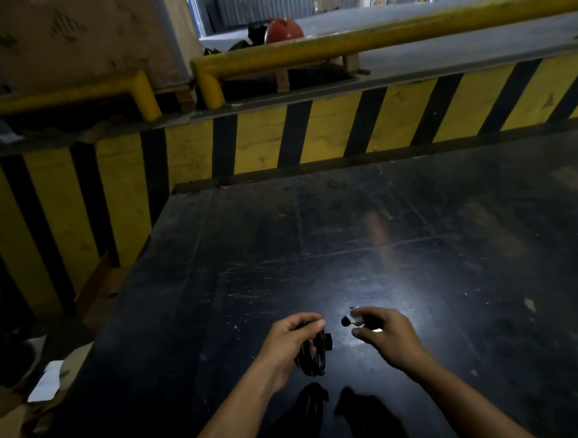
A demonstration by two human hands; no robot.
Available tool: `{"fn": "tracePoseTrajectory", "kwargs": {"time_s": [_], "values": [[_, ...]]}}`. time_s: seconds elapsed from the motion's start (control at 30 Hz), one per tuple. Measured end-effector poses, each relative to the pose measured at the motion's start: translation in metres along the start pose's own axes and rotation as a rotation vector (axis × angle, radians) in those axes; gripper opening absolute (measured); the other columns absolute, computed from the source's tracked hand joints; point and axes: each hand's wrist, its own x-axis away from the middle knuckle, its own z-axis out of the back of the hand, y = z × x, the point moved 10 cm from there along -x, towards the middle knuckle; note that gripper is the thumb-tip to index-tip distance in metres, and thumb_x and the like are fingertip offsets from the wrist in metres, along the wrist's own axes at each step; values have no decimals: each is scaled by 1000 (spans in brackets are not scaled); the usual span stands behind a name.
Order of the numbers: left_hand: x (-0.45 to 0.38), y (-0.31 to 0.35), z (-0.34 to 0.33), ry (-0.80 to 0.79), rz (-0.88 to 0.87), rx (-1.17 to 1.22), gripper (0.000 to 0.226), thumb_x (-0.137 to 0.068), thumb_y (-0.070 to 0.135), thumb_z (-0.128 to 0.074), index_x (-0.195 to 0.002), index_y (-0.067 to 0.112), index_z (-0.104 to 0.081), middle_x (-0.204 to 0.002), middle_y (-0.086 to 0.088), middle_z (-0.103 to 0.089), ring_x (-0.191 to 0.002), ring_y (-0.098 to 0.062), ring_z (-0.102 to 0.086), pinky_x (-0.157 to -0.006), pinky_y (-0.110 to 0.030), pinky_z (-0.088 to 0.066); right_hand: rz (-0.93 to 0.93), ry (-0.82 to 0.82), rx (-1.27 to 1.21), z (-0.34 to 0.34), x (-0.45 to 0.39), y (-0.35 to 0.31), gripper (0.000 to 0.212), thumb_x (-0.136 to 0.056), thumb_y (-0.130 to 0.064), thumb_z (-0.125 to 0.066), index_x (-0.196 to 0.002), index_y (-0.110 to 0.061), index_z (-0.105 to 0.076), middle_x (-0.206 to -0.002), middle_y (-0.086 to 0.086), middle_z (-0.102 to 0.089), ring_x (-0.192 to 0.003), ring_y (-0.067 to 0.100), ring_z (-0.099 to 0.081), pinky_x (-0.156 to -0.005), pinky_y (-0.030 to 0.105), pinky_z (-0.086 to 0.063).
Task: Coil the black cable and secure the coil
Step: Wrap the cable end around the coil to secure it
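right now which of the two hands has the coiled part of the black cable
The left hand: black cable loops hang bunched below its fingers. The right hand only pinches a small end piece, with no loops.

Your desk (354, 233) is a broad, dark, glossy slab, scuffed and scratched all over, with pale specks and crumbs of dirt scattered across it. A bright patch of reflected light sits on it at about 6 o'clock from its middle, and a fainter streak glows toward 12 o'clock of that. Its far edge, at 12 o'clock, runs close along a yellow and black striped wall (271, 138). Its left edge slants from 10 o'clock down to 7 o'clock. Beyond the grit, you have nothing lying on the top itself.
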Motion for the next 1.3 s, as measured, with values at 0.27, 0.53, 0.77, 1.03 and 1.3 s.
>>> {"fn": "tracePoseTrajectory", "kwargs": {"time_s": [0.27,0.53,0.77,1.03,1.3], "values": [[-1,68,-31,-122,-161,45,16,-88,24,-63,-87,11,-73,-76,-5,-63,-67,-15,-55,-63,-27,-46,309,75,58,41,1,-110,19,-84,-13,-66,-102,-16,-73,-91,-5,-73,-78,1,-67,-68,4,-47],[16,128,-41,-214,-376,-157,23,-92,21,-56,-88,-1,-63,-71,-12,-67,-56,-18,-52,-55,-29,-41,189,-74,-265,63,0,-140,10,-83,-11,-66,-85,-6,-75,-61,-7,-69,-54,-2,-59,-55,12,-45],[29,161,-47,-196,-482,-250,22,-95,14,-51,-75,7,-55,-44,4,-60,-40,-11,-45,-43,-23,-36,-88,146,-669,84,-15,-133,8,-83,-13,-66,-78,-9,-72,-58,2,-49,-43,11,-31,-44,25,-21],[30,169,-35,-238,-455,-153,18,-93,18,-55,-78,9,-60,-66,-12,-52,-51,-14,-48,-53,-25,-37,126,141,-546,95,-11,-171,6,-94,-8,-49,-96,-2,-50,-81,11,-58,-54,12,-58,-47,20,-50],[39,194,-33,-273,-463,-249,20,-93,18,-54,-75,14,-62,-61,-6,-55,-51,-14,-50,-54,-27,-39,253,-145,2,77,-1,-193,29,-88,-9,-58,-110,-27,-59,-92,0,-66,-64,15,-68,-58,24,-57]]}}
